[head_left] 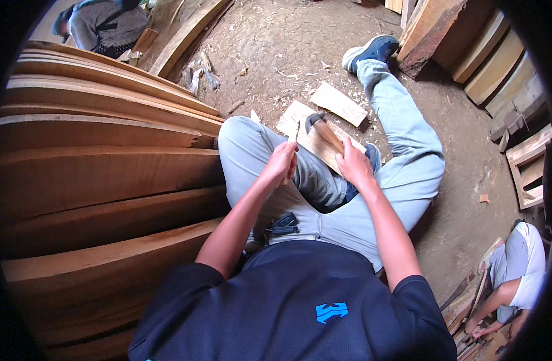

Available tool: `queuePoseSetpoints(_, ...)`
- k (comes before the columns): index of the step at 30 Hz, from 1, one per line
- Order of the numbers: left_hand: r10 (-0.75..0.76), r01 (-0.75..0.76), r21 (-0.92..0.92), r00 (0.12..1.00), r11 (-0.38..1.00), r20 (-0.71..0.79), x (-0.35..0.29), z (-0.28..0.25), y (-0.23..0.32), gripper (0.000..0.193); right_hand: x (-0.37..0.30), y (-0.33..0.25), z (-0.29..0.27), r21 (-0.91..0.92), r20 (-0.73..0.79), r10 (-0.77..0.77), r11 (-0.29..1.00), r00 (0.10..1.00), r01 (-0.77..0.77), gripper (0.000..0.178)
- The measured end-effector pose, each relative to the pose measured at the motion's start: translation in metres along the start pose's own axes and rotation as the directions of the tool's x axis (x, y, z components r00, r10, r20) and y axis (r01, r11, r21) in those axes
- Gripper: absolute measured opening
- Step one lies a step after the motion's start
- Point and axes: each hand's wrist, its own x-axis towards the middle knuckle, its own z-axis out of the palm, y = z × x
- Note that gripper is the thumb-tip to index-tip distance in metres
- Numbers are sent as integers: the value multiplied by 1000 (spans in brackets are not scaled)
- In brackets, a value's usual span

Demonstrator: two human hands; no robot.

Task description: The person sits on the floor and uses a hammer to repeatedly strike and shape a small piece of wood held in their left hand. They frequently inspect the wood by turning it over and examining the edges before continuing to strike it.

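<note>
My right hand (353, 161) is closed round the wooden handle of a hammer (329, 135). Its dark, curved head hangs over a pale wooden board (294, 117) lying between my legs; whether the two touch I cannot tell. Left of the hammer, my left hand (281, 162) grips a slim, pale stick-like tool (293, 138) upright. A thin dark tip shows above the fingers, too small to tell its kind. Just beyond the first board lies a shorter pale wood piece (339, 103) on the dirt ground.
Long planks (107, 174) stand stacked close on my left. Thick timber (429, 36) and a wooden frame (532, 165) are at the right. Wood chips litter the ground (276, 48). One person (110, 27) is at the far left, another (511, 277) works at the lower right.
</note>
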Motion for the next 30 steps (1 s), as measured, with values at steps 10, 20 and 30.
queuePoseSetpoints(10, -69, 33, -174, 976, 984, -205, 44, 77, -60, 30, -26, -2, -59, 373, -107, -3, 927, 994, 43, 32)
queuePoseSetpoints(20, -209, 192, -120, 966, 974, -152, 52, 73, -73, 52, -44, -27, -57, 154, -11, -52, 987, 999, 53, 30)
queuePoseSetpoints(30, -112, 128, 65, 971, 990, -210, 60, 70, -86, 48, -37, -39, -45, -165, 10, -126, 978, 992, 125, 28)
